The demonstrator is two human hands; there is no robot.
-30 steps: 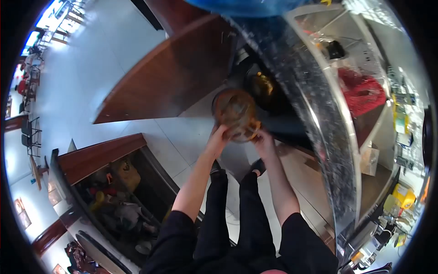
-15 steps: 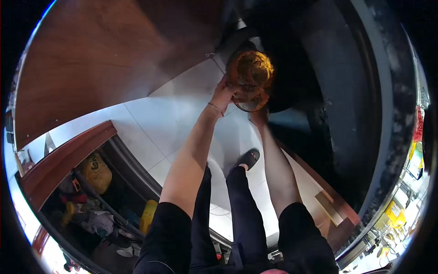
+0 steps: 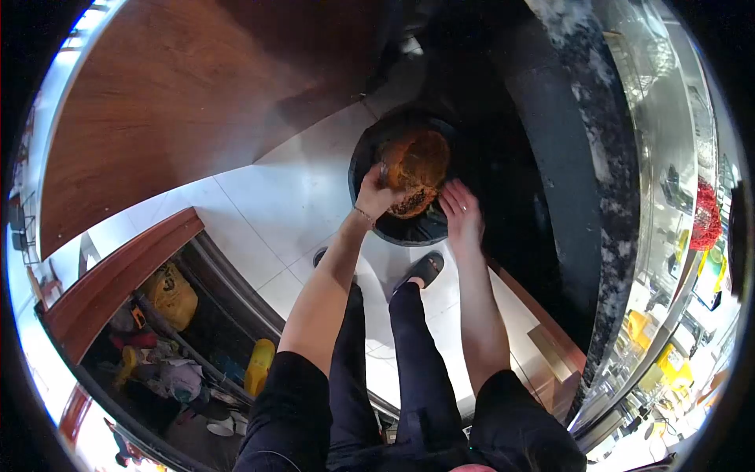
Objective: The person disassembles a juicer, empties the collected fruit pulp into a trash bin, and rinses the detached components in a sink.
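Steadying advised: amber container at black bin, pinched by left hand; straight-fingered right hand best kept near.

The brown container looked rough and mottled; the black bin lining resembled creased, glossy plastic. The panel presented smooth, satin-finished wood grain. The floor tiles were glossy.

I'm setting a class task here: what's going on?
A person's left hand grips a round brown container at its near-left edge. The right hand is beside it with fingers extended; contact is unclear. Seen from above, the container lies within the outline of a black bin; whether it is held above or rests inside is hard to tell.
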